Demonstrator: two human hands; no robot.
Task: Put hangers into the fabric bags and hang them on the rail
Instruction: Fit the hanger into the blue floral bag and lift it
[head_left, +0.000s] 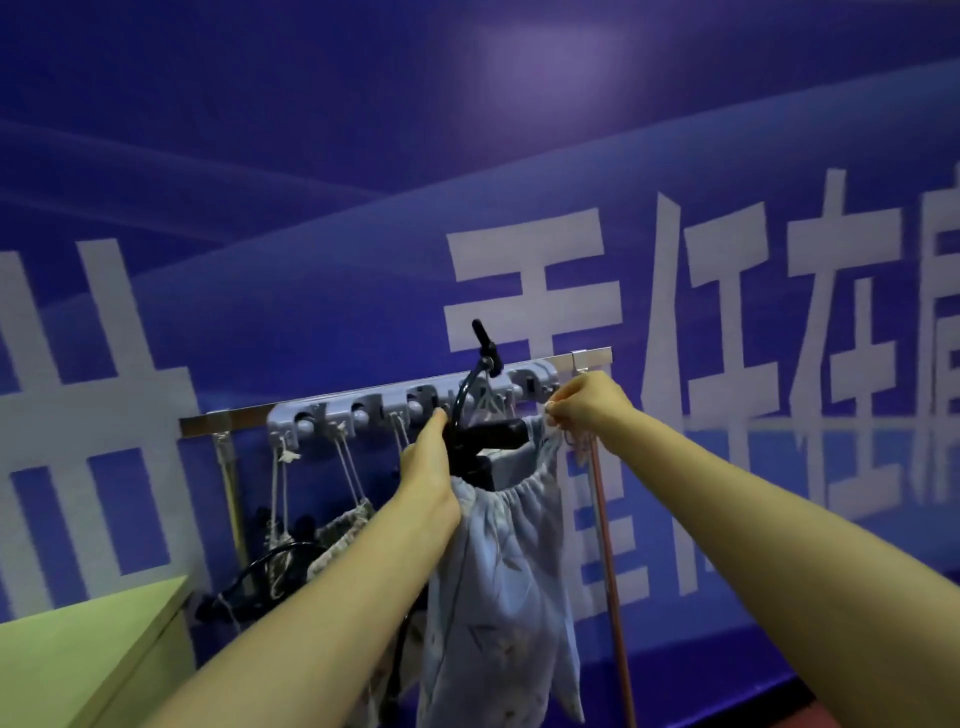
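hands were both raised to the rail (582, 360), which ran from about 9 o'clock up toward 2 o'clock across the blue wall (311, 156). left hand (426, 457) was closed narrowly on the gathered mouth of the pale blue fabric bag (498, 582), thumb reaching up at the black hanger (485, 441) whose body poked out of the opening and whose hook rose at 12 o'clock over the grey hook strip (410, 410). right hand (587, 410), at 3 o'clock of the bag, pinched its drawstring (558, 434) with fingertips drawn together, just beside the strip's end. to do this step well, i judged, the left hand should carry the bag's weight so the cord went slack, letting the right loop it fully over a peg before either hand let go; a half-seated cord would likely slip. other bags (343, 525) hung on cords at 8 o'clock, next to the green tabletop (88, 639). which peg the cord was aimed at could not be told, as the right hand covered it; whether the hanger hook actually caught anything was blurred; the blue bag's bottom was cut off by the frame edge
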